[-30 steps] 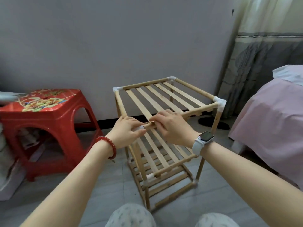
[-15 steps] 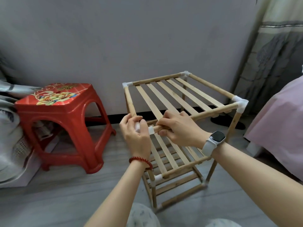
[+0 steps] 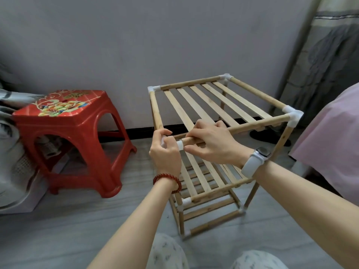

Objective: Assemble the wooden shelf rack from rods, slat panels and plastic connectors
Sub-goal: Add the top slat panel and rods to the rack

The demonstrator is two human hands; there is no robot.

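Nearest, two knees in pale patterned trousers [image 3: 171, 253] show at the bottom edge, above a grey plank floor [image 3: 81, 220]. Both forearms reach forward from there to the near left top corner of the wooden shelf rack [image 3: 213, 171], which stands on the floor just ahead of the knees. The left hand [image 3: 165, 154], with a red bead bracelet [image 3: 168, 181] at its wrist, has its fingers [image 3: 162, 133] curled round the white plastic corner connector [image 3: 179, 145], hiding most of it. The right hand [image 3: 213, 144], wearing a white smartwatch [image 3: 254, 162], grips the near top rod [image 3: 258, 124] right beside that connector, fingers wrapped over it and thumb underneath. This rod runs right to another white connector [image 3: 294, 117] on the near right post. Behind the hands lies the top slat panel [image 3: 217, 105], with lower slat shelves visible beneath. To the left, well apart from the rack, stands a red plastic stool [image 3: 77, 136] with a flower print on its seat. On the right is a bed with a pink cover [image 3: 330, 148]. Beyond all stands a grey wall [image 3: 155, 45], with a curtain [image 3: 330, 61] at the far right.
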